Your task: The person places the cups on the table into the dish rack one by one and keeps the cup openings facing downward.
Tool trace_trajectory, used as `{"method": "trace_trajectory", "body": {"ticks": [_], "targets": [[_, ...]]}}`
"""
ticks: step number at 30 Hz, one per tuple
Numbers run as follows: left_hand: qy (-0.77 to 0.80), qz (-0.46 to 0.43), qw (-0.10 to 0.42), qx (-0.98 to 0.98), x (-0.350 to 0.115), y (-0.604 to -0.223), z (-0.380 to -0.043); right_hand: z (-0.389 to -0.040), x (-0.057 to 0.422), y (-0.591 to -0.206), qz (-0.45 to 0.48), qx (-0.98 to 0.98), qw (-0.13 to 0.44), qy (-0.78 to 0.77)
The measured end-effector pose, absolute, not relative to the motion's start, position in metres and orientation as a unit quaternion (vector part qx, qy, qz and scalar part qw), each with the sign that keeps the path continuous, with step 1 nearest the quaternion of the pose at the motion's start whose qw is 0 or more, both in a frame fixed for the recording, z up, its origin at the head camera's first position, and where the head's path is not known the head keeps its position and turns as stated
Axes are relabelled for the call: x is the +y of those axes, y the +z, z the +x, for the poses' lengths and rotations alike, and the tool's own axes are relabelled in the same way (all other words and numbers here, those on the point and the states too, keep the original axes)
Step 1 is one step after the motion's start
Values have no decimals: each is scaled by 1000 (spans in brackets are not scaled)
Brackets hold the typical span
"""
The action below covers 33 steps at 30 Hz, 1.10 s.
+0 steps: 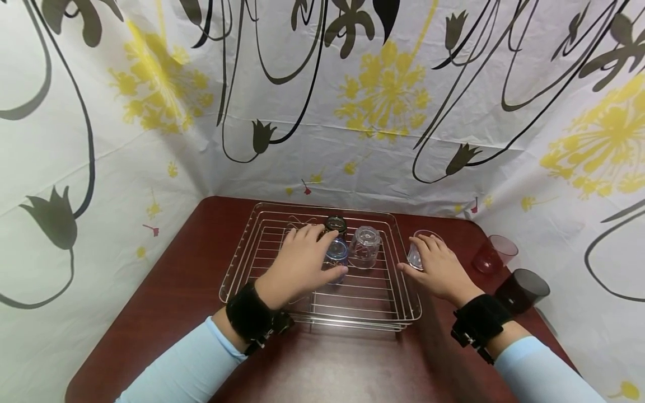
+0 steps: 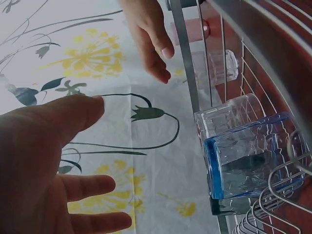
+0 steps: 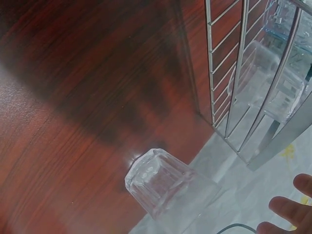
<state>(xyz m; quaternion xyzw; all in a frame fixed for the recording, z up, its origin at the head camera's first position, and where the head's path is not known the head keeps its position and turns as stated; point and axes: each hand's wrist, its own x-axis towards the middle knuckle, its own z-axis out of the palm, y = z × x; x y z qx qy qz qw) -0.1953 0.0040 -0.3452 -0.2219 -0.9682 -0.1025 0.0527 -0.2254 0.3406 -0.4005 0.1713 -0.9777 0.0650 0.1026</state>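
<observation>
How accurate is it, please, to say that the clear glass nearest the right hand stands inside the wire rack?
The place is wrong: the right wrist view shows the clear glass nearest the right hand standing on the table, outside the wire rack.

In the head view, a white sheet [image 1: 312,162] stretches from nine o'clock through twelve to three, printed with yellow blooms [image 1: 385,92] at ten and one, a grey tulip [image 1: 56,223] at nine; a glossy red-brown table [image 1: 322,364] reaches six.

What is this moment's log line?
left hand: above silver metal wire rack; right hand: near colourless transparent tumbler; rack holds: blue transparent tumbler
</observation>
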Motion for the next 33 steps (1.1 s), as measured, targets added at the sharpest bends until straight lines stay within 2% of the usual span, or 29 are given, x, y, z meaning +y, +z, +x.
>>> {"method": "trace_trajectory", "body": {"ticks": [4, 12, 23, 33], "targets": [[-99, -203, 67, -972, -2, -348, -186, -224, 338, -400, 170, -978, 101, 64], [-103, -176, 55, -977, -14, -360, -178, -222, 335, -399, 168, -979, 100, 56], [-125, -156, 82, -976, -25, -372, -169, -226, 337, -405, 161, -981, 98, 55], [-144, -147, 72, -976, -27, -380, -169, -231, 346, -410, 154, -982, 92, 55]]}}
